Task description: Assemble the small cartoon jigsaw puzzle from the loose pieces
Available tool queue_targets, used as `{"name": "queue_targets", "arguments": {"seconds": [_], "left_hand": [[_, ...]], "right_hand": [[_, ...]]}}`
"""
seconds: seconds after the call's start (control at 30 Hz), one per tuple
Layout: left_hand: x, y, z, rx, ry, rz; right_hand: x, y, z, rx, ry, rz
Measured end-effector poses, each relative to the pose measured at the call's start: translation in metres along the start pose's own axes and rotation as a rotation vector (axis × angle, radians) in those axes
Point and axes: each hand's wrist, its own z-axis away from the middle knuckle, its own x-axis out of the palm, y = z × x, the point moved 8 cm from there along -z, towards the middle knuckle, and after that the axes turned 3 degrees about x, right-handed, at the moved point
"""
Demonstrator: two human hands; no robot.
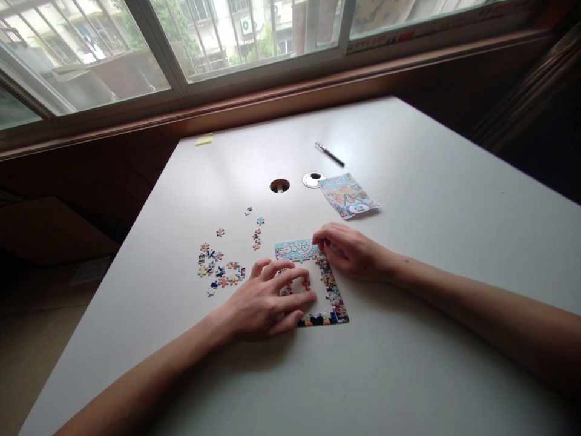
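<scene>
A partly assembled jigsaw puzzle point(336, 301) lies flat on the white table, its picture border joined around a bare middle with a "Bluey" title strip along the top. My left hand point(267, 297) rests over its left side, fingers spread and stretched across the middle. A small reddish puzzle piece point(306, 283) shows by those fingertips. At the upper right corner of the puzzle is my right hand point(351, 249), its fingers curled in and their tips at the edge. Whatever those fingers may hold is hidden.
Several loose puzzle pieces point(222, 269) lie scattered left of the puzzle. Behind it are a printed picture sheet point(348, 195), a pen point(330, 154), a round cable hole point(279, 185) and its metal cover point(313, 180). A yellow sticker point(204, 139) marks the far left corner.
</scene>
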Motion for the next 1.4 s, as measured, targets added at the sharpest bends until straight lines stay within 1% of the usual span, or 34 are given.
{"name": "queue_targets", "arguments": {"seconds": [0.23, 0.4, 0.53, 0.63, 0.7, 0.8, 0.87, 1.03, 1.1, 1.2, 1.4], "left_hand": [[0.001, 0.001, 0.0, 0.01, -0.041, 0.031], [-0.001, 0.002, 0.002, 0.027, -0.006, 0.06], [-0.006, 0.003, 0.005, 0.067, 0.107, 0.142], [-0.012, 0.003, 0.01, 0.089, 0.235, 0.209], [-0.016, 0.001, 0.014, 0.078, 0.334, 0.248], [-0.027, -0.009, 0.02, 0.009, 0.481, 0.257], [-0.036, -0.018, 0.025, -0.047, 0.554, 0.223], [-0.066, -0.048, 0.045, -0.208, 0.645, 0.061], [-0.075, -0.058, 0.053, -0.234, 0.641, -0.001], [-0.082, -0.073, 0.064, -0.261, 0.616, -0.061], [-0.08, -0.096, 0.076, -0.272, 0.493, -0.132]], "right_hand": [[0.0, 0.0, 0.0, 0.002, 0.001, -0.004], [-0.001, 0.0, 0.0, 0.001, -0.002, 0.003], [-0.001, -0.001, 0.0, -0.009, 0.005, 0.003], [-0.001, -0.002, 0.0, -0.009, 0.004, 0.001], [-0.002, -0.002, 0.0, -0.007, 0.0, -0.002], [-0.002, -0.002, 0.0, -0.001, -0.002, -0.007], [-0.002, -0.001, 0.001, 0.002, -0.003, -0.007], [-0.001, 0.0, 0.001, 0.013, -0.012, -0.021], [-0.001, 0.001, 0.001, 0.024, -0.014, -0.024], [-0.002, 0.001, 0.002, 0.032, -0.011, -0.029], [-0.002, 0.002, 0.004, 0.045, -0.018, -0.037]]}}
